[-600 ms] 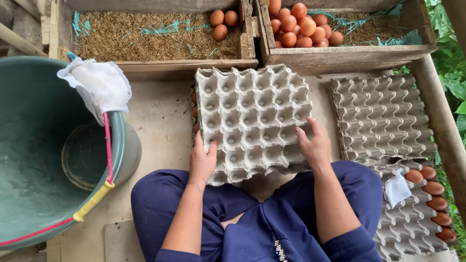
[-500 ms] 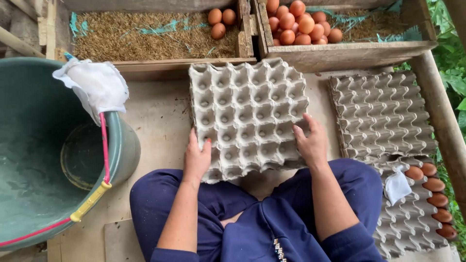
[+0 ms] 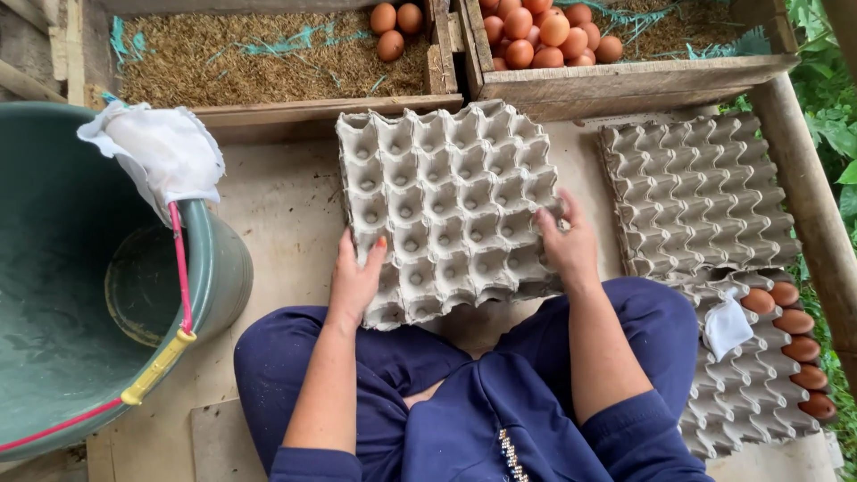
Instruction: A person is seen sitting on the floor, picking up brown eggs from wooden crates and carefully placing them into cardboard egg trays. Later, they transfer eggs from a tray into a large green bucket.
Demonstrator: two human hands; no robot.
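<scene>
Wooden floor [image 3: 277,205] beneath egg tray [image 3: 446,196]

**Small poultry farm, egg-collecting spot**

Outdoor farm setting, not a home or shop. Two rough wooden nest boxes [image 3: 625,85] along the top edge, lined with rice husk or straw [image 3: 250,58], brown eggs [image 3: 544,36] lying in them. Grey pulp egg tray [image 3: 446,205] in the middle on a worn board floor [image 3: 277,205]; stack of more empty trays [image 3: 696,196] to the right, another tray with a row of brown eggs [image 3: 790,348] below it. Big green plastic tub [image 3: 54,268] with a white cloth [image 3: 161,152] on its rim at left. Bamboo or wooden post [image 3: 803,187] and green leaves [image 3: 826,116] at right edge show open air.
</scene>
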